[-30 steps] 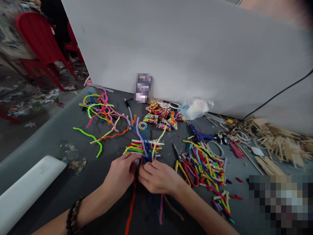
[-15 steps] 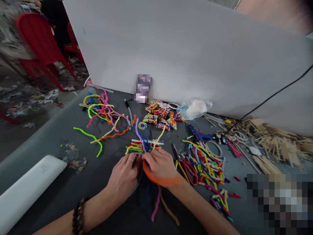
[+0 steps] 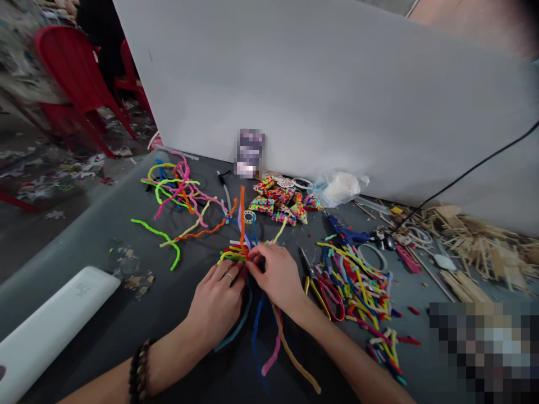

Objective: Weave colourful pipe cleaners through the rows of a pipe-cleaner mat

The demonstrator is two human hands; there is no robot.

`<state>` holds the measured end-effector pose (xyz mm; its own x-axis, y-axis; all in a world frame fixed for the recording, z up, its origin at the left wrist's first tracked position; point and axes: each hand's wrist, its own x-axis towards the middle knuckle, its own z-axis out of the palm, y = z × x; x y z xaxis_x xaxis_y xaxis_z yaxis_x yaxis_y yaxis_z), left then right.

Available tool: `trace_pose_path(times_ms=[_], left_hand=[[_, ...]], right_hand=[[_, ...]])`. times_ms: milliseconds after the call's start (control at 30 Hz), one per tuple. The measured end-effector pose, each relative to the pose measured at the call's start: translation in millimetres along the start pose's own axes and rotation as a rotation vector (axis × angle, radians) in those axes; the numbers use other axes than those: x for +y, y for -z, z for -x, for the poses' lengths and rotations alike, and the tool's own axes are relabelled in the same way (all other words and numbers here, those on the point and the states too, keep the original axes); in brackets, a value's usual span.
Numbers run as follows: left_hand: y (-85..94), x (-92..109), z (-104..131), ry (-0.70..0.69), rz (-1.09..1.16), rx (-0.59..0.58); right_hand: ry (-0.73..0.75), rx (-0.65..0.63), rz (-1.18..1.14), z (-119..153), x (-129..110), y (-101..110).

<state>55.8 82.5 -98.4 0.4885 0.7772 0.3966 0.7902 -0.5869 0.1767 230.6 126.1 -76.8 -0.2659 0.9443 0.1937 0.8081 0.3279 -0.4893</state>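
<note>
My left hand, a ring on one finger, has its fingers closed on the near edge of a small woven strip of coloured pipe cleaners. Beside it my right hand pinches at the same strip, at the foot of an orange pipe cleaner that stands up and away from me. A lilac pipe cleaner rises just behind the orange one. Long loose ends hang toward me below the hands: a blue one, a pink one and a tan one. The fingers hide part of the weave.
Long pipe cleaners lie tangled at the back left. Colourful woven pieces sit at the back. To the right are scissors, cut pipe-cleaner bits, a blue glue gun and wooden sticks. A white object lies left.
The orange pipe cleaner, earlier bent toward me along my right wrist, now points up and away. My right hand has shifted slightly, its fingertips now nearer its base.
</note>
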Motion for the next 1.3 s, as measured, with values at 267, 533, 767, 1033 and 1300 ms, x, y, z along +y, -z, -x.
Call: trace_pose_path(times_ms=[267, 533, 767, 1033, 1300], left_hand=[[0.4, 2, 0, -0.034, -0.045, -0.022], [1.9, 0, 1, -0.229, -0.034, -0.014], [2.5, 10, 5, -0.37, 0.027, -0.124], [-5.0, 6, 6, -0.378, 0.039, -0.158], [2.3, 15, 8, -0.414, -0.099, -0.146]], right_hand=[[-0.031, 0.027, 0.049, -3, 3, -1], [-0.067, 0.059, -0.203, 53, 9, 20], [-0.016, 0.036, -0.137, 98, 14, 23], [0.013, 0.012, -0.01, 108, 8, 16], [-0.078, -0.045, -0.11, 104, 4, 23]])
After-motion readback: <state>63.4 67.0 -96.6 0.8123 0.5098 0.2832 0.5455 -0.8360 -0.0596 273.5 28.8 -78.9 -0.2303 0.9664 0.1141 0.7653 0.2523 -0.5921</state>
